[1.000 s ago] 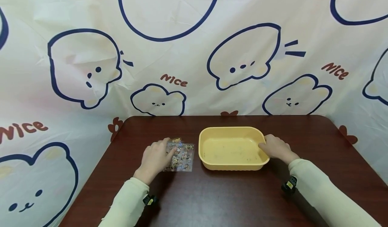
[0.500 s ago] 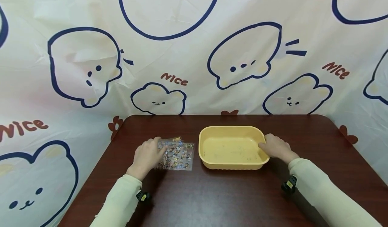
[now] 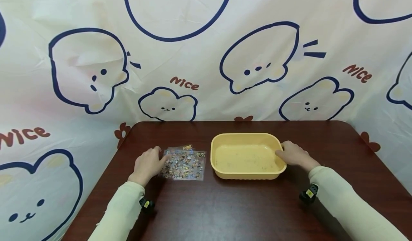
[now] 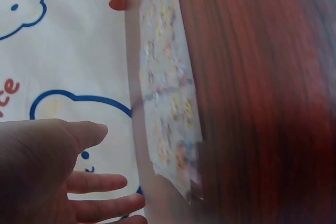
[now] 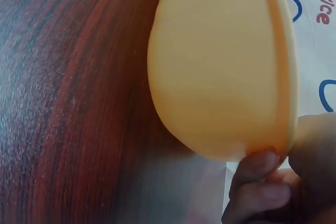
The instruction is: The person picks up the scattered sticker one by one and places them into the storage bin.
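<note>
A yellow basin (image 3: 246,157) stands on the dark wooden table. At its right end the right hand (image 3: 296,154) pinches the rim; the right wrist view shows fingertips curled against the outside of the basin (image 5: 220,66). To the basin's left lie flat clear bags of small multicoloured pieces (image 3: 186,166), one partly over another. The left hand (image 3: 146,166) is at the left edge of the bags, and in the left wrist view the hand (image 4: 73,177) has its fingers extended, apart from the bags (image 4: 168,77).
The dark red-brown table (image 3: 225,208) has rounded far corners. Behind it and at both sides hangs a white cloth (image 3: 206,65) with blue bear outlines and red lettering. Black devices sit on both wrists.
The left hand has drawn away leftward from the bags, uncovering more of them. The bags have stayed about where they were, and the right hand still holds the basin's rim.
</note>
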A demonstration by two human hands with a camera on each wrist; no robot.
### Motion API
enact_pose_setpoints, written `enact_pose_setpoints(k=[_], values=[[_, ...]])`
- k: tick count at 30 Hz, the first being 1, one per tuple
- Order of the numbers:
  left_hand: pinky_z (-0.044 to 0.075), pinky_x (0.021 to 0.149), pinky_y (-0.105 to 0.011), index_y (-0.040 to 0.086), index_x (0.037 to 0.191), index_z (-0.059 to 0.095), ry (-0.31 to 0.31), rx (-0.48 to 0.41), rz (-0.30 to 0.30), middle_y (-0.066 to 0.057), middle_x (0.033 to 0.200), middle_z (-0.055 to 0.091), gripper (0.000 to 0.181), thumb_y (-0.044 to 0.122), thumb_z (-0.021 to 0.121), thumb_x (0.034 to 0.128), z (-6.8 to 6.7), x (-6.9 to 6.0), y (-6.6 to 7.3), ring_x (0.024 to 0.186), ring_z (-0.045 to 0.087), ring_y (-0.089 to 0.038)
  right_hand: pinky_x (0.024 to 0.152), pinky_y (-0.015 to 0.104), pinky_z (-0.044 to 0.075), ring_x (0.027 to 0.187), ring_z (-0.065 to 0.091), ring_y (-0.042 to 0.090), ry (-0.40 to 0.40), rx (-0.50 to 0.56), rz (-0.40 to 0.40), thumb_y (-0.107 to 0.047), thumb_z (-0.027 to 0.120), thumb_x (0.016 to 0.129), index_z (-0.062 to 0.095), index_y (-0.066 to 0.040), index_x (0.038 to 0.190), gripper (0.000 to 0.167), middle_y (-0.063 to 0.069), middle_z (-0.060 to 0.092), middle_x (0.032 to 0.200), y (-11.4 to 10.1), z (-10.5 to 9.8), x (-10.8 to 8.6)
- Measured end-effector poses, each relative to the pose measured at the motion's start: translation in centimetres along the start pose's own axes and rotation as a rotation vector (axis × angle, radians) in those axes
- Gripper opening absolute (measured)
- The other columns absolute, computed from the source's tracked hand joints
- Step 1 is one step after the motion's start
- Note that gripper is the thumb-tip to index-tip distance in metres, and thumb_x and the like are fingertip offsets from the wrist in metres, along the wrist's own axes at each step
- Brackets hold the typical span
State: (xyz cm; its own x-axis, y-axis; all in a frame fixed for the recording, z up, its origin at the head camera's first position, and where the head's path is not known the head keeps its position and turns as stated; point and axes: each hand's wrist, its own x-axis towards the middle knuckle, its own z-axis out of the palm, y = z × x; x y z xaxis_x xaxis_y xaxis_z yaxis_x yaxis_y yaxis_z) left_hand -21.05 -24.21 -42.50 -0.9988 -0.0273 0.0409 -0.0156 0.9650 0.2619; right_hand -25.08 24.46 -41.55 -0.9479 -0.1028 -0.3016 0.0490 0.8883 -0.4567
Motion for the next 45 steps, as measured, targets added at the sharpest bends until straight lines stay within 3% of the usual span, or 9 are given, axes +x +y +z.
enact_pose_setpoints(k=[5, 12, 15, 21, 24, 30, 37, 45], values=[[0.039, 0.053, -0.034, 0.000, 0.098, 0.059, -0.052, -0.011, -0.030, -0.008, 0.072, 0.056, 0.037, 0.037, 0.065, 0.0976, 0.1, 0.0, -0.6, 0.061, 0.052, -0.020, 0.059, 0.030, 0.047, 0.064, 0.061, 0.016, -0.010, 0.043, -0.008, -0.025, 0.049, 0.101, 0.063, 0.007, 0.112, 0.037, 0.007, 0.064, 0.074, 0.3, -0.1, 0.2], [0.039, 0.055, -0.035, 0.005, 0.089, 0.056, -0.099, -0.003, -0.058, -0.009, 0.076, 0.054, 0.038, 0.041, 0.066, 0.0965, 0.3, 0.0, -1.2, 0.064, 0.052, -0.022, 0.058, 0.028, 0.049, 0.062, 0.061, 0.013, -0.020, 0.115, -0.032, -0.026, 0.048, 0.102, 0.064, 0.009, 0.114, 0.040, 0.005, 0.064, 0.073, 0.7, 0.0, 0.5], [0.041, 0.057, -0.036, 0.003, 0.091, 0.057, -0.118, 0.003, -0.068, -0.013, 0.082, 0.056, 0.043, 0.045, 0.066, 0.0952, 0.2, 0.2, -1.3, 0.067, 0.052, -0.024, 0.057, 0.028, 0.049, 0.061, 0.061, 0.012, -0.015, 0.130, -0.041, -0.024, 0.047, 0.102, 0.064, 0.008, 0.111, 0.038, 0.006, 0.064, 0.072, 0.7, 0.1, 0.4], [0.047, 0.061, -0.040, -0.009, 0.115, 0.059, -0.172, 0.007, -0.098, -0.029, 0.109, 0.059, 0.073, 0.059, 0.067, 0.0890, 0.5, 0.4, -1.4, 0.077, 0.055, -0.029, 0.056, 0.029, 0.049, 0.061, 0.061, 0.014, 0.005, 0.117, -0.023, -0.024, 0.047, 0.102, 0.063, 0.009, 0.113, 0.039, 0.007, 0.064, 0.074, 0.5, 0.3, 0.2], [0.045, 0.060, -0.039, -0.011, 0.115, 0.059, -0.194, 0.001, -0.121, -0.030, 0.112, 0.058, 0.079, 0.062, 0.069, 0.0857, 0.6, 0.4, -1.3, 0.077, 0.055, -0.029, 0.056, 0.029, 0.049, 0.061, 0.062, 0.014, 0.014, 0.105, -0.015, -0.024, 0.047, 0.101, 0.063, 0.009, 0.116, 0.040, 0.007, 0.065, 0.074, 0.5, 0.4, 0.2], [0.042, 0.057, -0.036, -0.006, 0.103, 0.062, -0.192, 0.003, -0.130, -0.023, 0.098, 0.058, 0.068, 0.057, 0.076, 0.0822, 0.9, 0.6, -1.2, 0.073, 0.053, -0.027, 0.055, 0.028, 0.049, 0.060, 0.062, 0.014, 0.022, 0.082, -0.011, -0.024, 0.046, 0.100, 0.064, 0.007, 0.113, 0.039, 0.006, 0.064, 0.071, 0.5, 0.5, 0.3], [0.037, 0.050, -0.031, 0.007, 0.071, 0.059, -0.192, -0.045, -0.148, -0.006, 0.064, 0.051, 0.048, 0.049, 0.078, 0.0844, 1.2, 0.9, -1.4, 0.057, 0.051, -0.020, 0.055, 0.029, 0.047, 0.059, 0.061, 0.014, 0.043, 0.073, -0.025, -0.024, 0.046, 0.100, 0.066, 0.004, 0.105, 0.035, 0.005, 0.064, 0.069, 0.4, 0.5, 0.1], [0.031, 0.045, -0.027, 0.015, 0.052, 0.049, -0.195, -0.094, -0.149, 0.003, 0.047, 0.037, 0.052, 0.041, 0.078, 0.0878, 1.1, 0.8, -1.5, 0.046, 0.041, -0.014, 0.055, 0.029, 0.047, 0.059, 0.061, 0.015, 0.046, 0.070, -0.014, -0.024, 0.045, 0.100, 0.065, 0.003, 0.103, 0.034, 0.005, 0.063, 0.069, 0.3, 0.6, 0.1]])
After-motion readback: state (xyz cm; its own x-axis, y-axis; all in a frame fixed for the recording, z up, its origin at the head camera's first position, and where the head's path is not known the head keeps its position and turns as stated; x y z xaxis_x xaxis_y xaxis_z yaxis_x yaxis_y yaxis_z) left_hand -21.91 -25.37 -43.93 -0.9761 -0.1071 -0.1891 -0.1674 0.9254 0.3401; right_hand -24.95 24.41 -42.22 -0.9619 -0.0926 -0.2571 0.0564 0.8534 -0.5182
